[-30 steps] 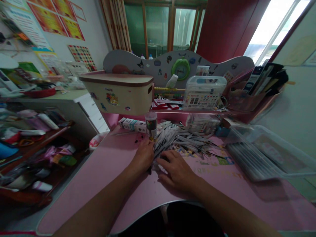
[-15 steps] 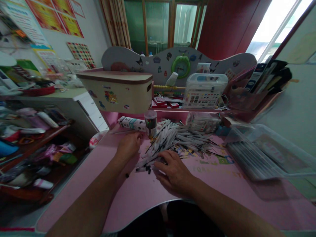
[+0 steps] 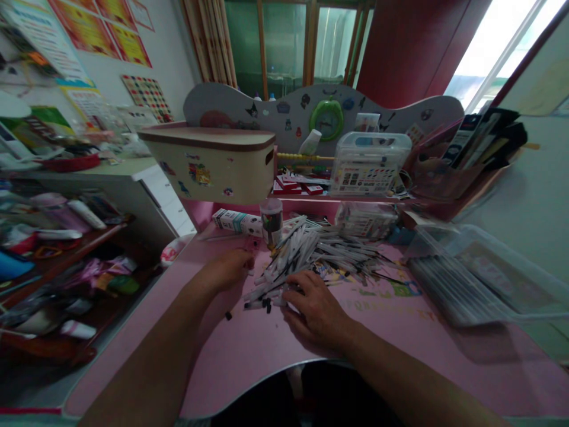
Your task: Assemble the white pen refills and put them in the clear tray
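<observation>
A big pile of white pens (image 3: 320, 252) with black tips is spread over the pink desk (image 3: 249, 350). My right hand (image 3: 313, 305) lies on the near end of the pile, fingers curled over a few pens. My left hand (image 3: 229, 268) rests on the desk just left of the pile, fingers bent down near the pens; what they hold, if anything, is hidden. A small black cap (image 3: 228, 315) lies loose on the desk below it. A small clear jar (image 3: 271, 222) stands behind the pile.
A clear plastic tray (image 3: 471, 279) with pens sits at the right. A cream box (image 3: 213, 163), a clear case (image 3: 368, 163) and a green clock (image 3: 326, 120) stand on the rear shelf. A carton (image 3: 235, 222) lies behind my left hand. Cluttered shelves (image 3: 62, 237) fill the left.
My left hand pulled away from the pile's left edge to the left, then drifted slightly nearer again. The near pens fanned out leftward. My right hand stayed on the pile.
</observation>
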Demonstrator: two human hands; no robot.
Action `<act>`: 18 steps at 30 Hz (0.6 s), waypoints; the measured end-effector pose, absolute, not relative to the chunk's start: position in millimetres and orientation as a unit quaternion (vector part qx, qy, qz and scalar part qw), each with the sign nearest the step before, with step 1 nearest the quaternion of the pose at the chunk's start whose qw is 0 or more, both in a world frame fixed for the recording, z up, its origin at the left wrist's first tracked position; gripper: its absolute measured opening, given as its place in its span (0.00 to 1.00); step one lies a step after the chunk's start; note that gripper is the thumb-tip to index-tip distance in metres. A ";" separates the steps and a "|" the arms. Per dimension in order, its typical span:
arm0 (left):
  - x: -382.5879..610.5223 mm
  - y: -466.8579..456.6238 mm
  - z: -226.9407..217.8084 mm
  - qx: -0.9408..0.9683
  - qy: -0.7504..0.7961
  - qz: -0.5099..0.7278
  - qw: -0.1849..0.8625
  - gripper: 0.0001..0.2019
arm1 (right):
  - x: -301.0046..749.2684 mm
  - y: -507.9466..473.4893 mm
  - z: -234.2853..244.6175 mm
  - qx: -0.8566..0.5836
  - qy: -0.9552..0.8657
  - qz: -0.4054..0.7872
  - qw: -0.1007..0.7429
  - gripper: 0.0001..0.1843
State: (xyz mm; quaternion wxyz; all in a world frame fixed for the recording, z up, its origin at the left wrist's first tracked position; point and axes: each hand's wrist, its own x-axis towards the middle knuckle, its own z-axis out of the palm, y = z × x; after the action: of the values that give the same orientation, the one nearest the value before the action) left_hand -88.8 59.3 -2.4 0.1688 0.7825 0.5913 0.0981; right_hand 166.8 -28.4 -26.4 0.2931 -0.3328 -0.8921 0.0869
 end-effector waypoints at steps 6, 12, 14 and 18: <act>-86.8 61.8 -2.2 0.787 0.592 0.045 0.167 0.06 | 167.3 -27.0 -28.3 -0.333 -0.888 0.095 0.304 0.09; -66.6 55.0 7.2 0.790 0.580 0.046 0.195 0.06 | 171.6 -21.9 -31.6 -0.363 -0.850 0.097 0.369 0.08; -60.1 52.6 9.0 0.789 0.578 0.053 0.203 0.08 | 172.8 -19.9 -32.2 -0.378 -0.836 0.094 0.387 0.09; -57.0 52.3 11.1 0.783 0.584 0.086 0.193 0.12 | 172.8 -18.1 -32.6 -0.411 -0.810 0.090 0.409 0.12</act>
State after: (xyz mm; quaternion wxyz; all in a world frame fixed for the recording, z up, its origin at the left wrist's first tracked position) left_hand -57.0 52.3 11.1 0.1929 0.7834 0.5845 0.0861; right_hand 172.8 -18.1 -32.6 0.4086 -0.4113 -0.8098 0.0903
